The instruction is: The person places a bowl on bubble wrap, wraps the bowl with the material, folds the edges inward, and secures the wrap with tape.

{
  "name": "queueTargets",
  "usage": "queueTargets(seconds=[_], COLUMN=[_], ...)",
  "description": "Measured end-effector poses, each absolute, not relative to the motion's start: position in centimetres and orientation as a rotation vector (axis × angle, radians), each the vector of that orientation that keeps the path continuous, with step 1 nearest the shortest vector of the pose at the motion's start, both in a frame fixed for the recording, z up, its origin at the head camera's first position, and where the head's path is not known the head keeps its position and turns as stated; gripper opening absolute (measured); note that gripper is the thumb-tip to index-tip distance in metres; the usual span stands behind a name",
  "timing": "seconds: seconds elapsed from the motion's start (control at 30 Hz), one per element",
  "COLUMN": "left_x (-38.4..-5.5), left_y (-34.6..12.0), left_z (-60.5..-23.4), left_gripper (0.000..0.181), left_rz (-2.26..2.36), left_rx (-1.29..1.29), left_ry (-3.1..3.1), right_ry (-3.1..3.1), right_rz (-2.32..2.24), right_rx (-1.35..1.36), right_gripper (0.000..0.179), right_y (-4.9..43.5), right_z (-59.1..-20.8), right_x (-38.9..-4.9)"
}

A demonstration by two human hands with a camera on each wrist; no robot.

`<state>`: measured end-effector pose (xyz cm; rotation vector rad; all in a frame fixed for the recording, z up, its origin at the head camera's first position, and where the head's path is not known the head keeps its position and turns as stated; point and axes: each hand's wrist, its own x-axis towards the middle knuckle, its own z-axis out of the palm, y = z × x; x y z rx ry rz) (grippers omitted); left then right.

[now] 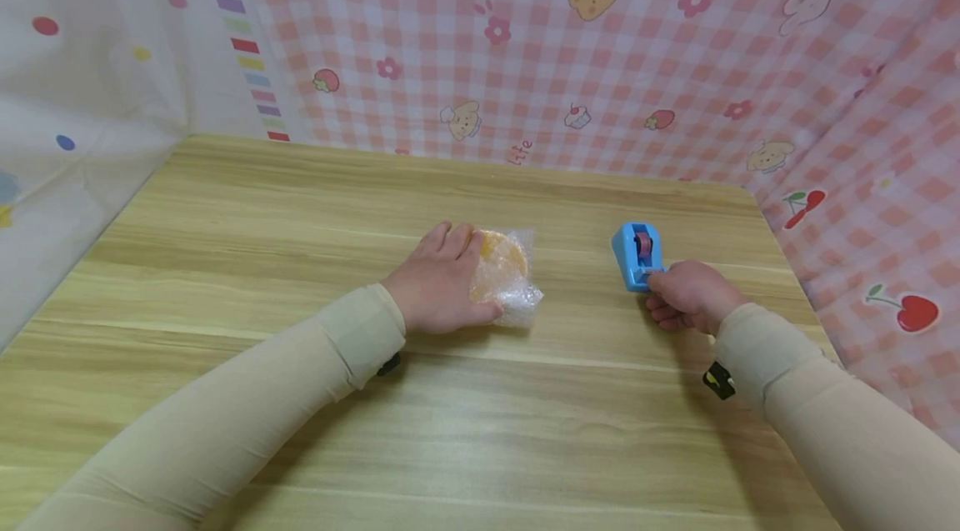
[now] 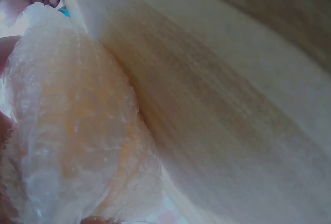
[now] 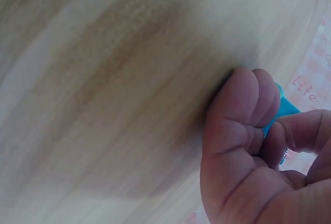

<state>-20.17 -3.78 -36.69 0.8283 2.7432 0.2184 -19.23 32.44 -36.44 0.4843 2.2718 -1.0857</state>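
A round orange-yellow thing in bubble wrap [image 1: 504, 273] lies on the wooden table; its kind is blurred by the wrap. My left hand [image 1: 438, 281] holds it from the left, fingers at the far side and thumb at the near side. In the left wrist view, the bubble wrap [image 2: 77, 125] fills the space by the fingers. To the right stands a blue tape dispenser [image 1: 630, 257] with a small pinkish roll of tape [image 1: 642, 244]. My right hand [image 1: 693, 296] pinches with thumb and forefinger at its cutter end, where the tape's end is hidden; the other fingers [image 3: 235, 102] are curled.
The wood-grain table [image 1: 450, 439] runs up to a pink checked cloth [image 1: 525, 56] with cartoon prints at the back and right. On the left hangs a white cloth [image 1: 90, 64] with coloured dots.
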Motion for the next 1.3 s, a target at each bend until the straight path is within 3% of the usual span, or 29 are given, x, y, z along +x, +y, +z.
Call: queueTargets(seconds=[0.13,0.3,0.43,0.6,0.83,1.3], left_x=[-20.2,-20.1,-20.1,-20.2,-20.2,-20.3], left_y=[-3.8,-3.8,-3.8,-3.8,-3.8,-3.7], left_z=[-36.7,-36.7,-36.6,-36.6,-36.6,-36.9], left_gripper=[0.112,0.112,0.112,0.112,0.112,0.113], left_rz=[0.218,0.215,0.213,0.217,0.221,0.212], left_rx=[0.83,0.837,0.837,0.834,0.837,0.821], left_ry=[2.745,2.75,2.749,2.747,2.744,2.741], right_ry=[2.272,2.276,2.276,2.282,2.389,2.419], right_rz=[-1.083,-1.063,-1.049,-1.036,-0.9,-0.795], right_rx=[0.476,0.456,0.451,0.445,0.345,0.093], right_gripper=[0.046,0.068,0.073,0.067,0.026,0.027], right_y=[32.5,32.6,32.6,32.6,33.2,34.2], right_z=[-36.5,-36.5,-36.4,-36.4,-35.5,-32.4], right_x=[-19.3,-19.5,-19.5,-19.6,-19.3,-18.5])
